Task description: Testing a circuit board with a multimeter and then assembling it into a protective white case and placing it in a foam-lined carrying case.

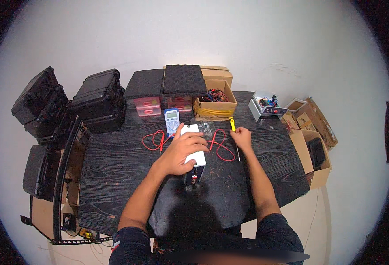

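A white box-shaped device [195,157] with a dark end stands at the middle of the table. My left hand [180,152] lies over its top, fingers across it and thumb at the near part, gripping it. To the right, my right hand [243,138] is closed on a screwdriver [233,124]. The screwdriver's yellow handle points away from me, and its thin shaft shows below my fingers, pointing toward me. Just beyond the device sits a blue-and-white multimeter [172,121]. Red test leads [223,152] loop on the table on both sides of the device.
Behind are a cardboard box of cables [215,108], pink-fronted drawers [148,106] and a clear plastic bag [207,129]. An opened device with wires [267,108] stands at the back right. Cardboard boxes [320,172] flank the right edge; black cases [98,95] are stacked left of the dark table [110,176].
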`<action>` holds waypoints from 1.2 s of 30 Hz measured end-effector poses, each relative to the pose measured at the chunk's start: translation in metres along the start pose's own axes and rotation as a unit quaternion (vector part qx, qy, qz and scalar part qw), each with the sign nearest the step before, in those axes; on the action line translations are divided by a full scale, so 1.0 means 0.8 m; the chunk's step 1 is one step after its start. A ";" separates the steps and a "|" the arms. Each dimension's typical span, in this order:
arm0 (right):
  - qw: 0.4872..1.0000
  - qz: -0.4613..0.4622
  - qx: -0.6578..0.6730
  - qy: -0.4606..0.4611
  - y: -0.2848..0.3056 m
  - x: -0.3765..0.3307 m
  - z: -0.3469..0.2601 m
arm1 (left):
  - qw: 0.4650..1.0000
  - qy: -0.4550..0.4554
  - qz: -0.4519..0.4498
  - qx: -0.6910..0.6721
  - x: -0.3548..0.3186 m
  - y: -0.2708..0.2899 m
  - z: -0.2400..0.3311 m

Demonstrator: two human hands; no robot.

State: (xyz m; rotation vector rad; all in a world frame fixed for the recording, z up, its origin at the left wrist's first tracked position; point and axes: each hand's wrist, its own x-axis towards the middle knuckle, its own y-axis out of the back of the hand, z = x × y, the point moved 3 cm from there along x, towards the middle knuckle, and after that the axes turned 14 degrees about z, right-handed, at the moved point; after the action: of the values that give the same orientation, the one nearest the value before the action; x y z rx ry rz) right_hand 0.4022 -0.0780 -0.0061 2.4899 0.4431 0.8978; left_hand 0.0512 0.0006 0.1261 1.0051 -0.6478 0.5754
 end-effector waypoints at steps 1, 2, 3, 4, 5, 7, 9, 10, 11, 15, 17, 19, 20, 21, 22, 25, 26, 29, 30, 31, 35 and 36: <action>0.998 -0.007 -0.061 -0.013 -0.001 -0.001 0.004 | 1.000 -0.002 0.000 0.000 -0.001 0.000 -0.001; 0.998 -0.007 -0.059 -0.013 -0.002 -0.001 0.005 | 1.000 -0.004 0.001 0.000 -0.001 0.001 -0.001; 0.995 -0.002 -0.100 0.003 0.000 -0.001 0.007 | 1.000 -0.004 0.000 0.000 0.000 0.000 -0.001; 0.990 0.003 -0.142 0.019 0.001 0.000 0.010 | 1.000 -0.006 -0.001 -0.001 0.001 -0.001 -0.001; 0.990 0.005 -0.142 0.018 0.003 0.004 0.012 | 1.000 -0.009 -0.003 -0.001 0.003 -0.001 0.000; 0.980 -0.042 -0.194 0.018 0.003 0.006 0.005 | 1.000 -0.006 -0.004 -0.003 0.003 0.002 0.001; 0.976 -0.003 -0.197 0.090 0.011 0.002 -0.009 | 1.000 -0.006 -0.005 -0.005 0.005 0.002 0.001; 0.966 0.037 -0.199 0.162 0.016 -0.001 -0.019 | 1.000 -0.004 -0.003 -0.006 0.005 0.001 0.002; 0.966 0.039 -0.198 0.161 0.022 -0.006 -0.022 | 1.000 -0.002 0.000 -0.008 0.006 -0.001 0.003; 0.984 -0.084 0.099 0.123 0.056 -0.074 -0.097 | 0.999 0.004 -0.036 0.002 0.002 0.000 -0.003; 0.958 -0.155 0.217 0.109 0.064 -0.116 -0.109 | 1.000 0.015 0.005 -0.014 0.006 -0.005 -0.001; 0.934 -0.196 0.286 0.084 0.068 -0.147 -0.121 | 0.998 0.028 0.045 -0.027 0.009 -0.019 0.003; 0.921 -0.195 0.332 0.059 0.066 -0.161 -0.119 | 0.990 0.056 0.131 -0.005 0.009 -0.031 0.001; 0.913 -0.211 0.345 0.055 0.071 -0.170 -0.122 | 0.973 0.085 0.216 0.017 0.003 -0.039 -0.003; 0.913 -0.210 0.346 0.054 0.070 -0.174 -0.122 | 0.973 0.084 0.214 0.017 -0.003 -0.048 -0.007; 0.888 -0.157 0.428 0.055 0.074 -0.180 -0.133 | 0.989 0.126 0.079 0.021 -0.027 -0.080 -0.031; 0.888 -0.157 0.429 0.055 0.073 -0.181 -0.132 | 0.989 0.125 0.078 0.022 -0.040 -0.082 -0.034; 0.918 -0.071 0.386 0.054 0.082 -0.185 -0.114 | 0.975 0.195 -0.071 0.081 -0.049 -0.092 -0.029; 0.917 -0.071 0.388 0.053 0.083 -0.186 -0.112 | 0.975 0.195 -0.071 0.083 -0.047 -0.091 -0.028; 0.913 -0.069 0.399 0.053 0.084 -0.188 -0.110 | 0.978 0.197 -0.049 0.051 -0.043 -0.089 -0.028; 0.896 -0.091 0.433 0.051 0.083 -0.191 -0.107 | 0.983 0.181 -0.005 0.044 -0.039 -0.075 -0.018; 0.892 -0.097 0.438 0.057 0.084 -0.191 -0.112 | 0.983 0.180 -0.005 0.044 -0.037 -0.069 -0.016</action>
State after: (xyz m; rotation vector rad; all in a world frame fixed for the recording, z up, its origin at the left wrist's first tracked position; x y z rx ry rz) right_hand 0.2400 -0.1745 0.0114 3.0814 1.3683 0.8830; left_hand 0.0730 -0.0153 0.0679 0.9551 -0.2987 0.7599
